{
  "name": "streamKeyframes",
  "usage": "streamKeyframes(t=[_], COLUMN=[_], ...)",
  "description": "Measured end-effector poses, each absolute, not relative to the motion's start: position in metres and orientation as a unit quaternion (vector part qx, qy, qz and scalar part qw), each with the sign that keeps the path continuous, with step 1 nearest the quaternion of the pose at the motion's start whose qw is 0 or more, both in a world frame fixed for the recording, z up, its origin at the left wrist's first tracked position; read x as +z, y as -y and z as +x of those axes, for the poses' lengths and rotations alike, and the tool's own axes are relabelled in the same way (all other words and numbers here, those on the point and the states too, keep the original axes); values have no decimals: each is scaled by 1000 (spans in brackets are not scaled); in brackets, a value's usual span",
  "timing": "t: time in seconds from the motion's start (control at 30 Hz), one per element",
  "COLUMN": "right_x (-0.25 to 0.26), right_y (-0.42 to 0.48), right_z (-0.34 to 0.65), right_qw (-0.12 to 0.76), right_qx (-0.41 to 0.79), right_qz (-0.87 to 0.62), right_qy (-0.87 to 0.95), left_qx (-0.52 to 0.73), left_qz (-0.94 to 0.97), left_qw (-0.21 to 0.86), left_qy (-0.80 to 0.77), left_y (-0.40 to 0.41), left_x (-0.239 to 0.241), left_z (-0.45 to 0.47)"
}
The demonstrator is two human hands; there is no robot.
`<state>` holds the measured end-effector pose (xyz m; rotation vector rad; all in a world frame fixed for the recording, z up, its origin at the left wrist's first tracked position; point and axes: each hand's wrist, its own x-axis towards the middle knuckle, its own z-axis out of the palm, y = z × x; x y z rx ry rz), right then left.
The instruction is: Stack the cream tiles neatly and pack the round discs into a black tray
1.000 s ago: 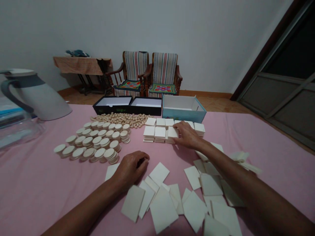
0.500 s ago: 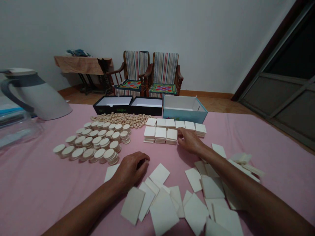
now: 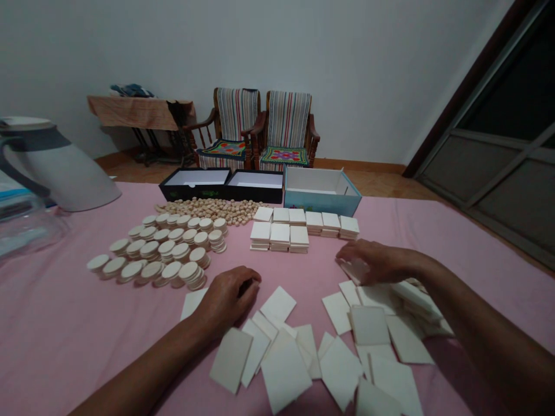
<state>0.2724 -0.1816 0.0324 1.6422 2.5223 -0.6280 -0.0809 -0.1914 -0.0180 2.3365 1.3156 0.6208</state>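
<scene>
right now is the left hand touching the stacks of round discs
Apart. The head view shows bare pink cloth between the left hand, which rests on the loose square tiles, and the nearest stack of round discs.

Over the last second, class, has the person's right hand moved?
Yes. The right hand has pulled back from the stacked square tiles near the blue box, toward the person and rightward, onto the loose square tiles.

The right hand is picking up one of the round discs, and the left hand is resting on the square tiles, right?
Not quite. In the head view the right hand is over the loose square tiles, not the round discs, which lie apart on the other side of the table. The left hand does rest curled on the square tiles.
</scene>
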Motion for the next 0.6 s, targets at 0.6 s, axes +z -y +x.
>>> streamKeyframes(t=[0.6], right_x=[27], right_y=[163], right_z=[234], right_qw=[-113], right_qx=[-108], right_qz=[534], right_qy=[-831], left_qx=[217], left_qz=[839], left_qw=[192], left_qy=[-461], left_y=[191], left_x=[-18], left_z=[-82])
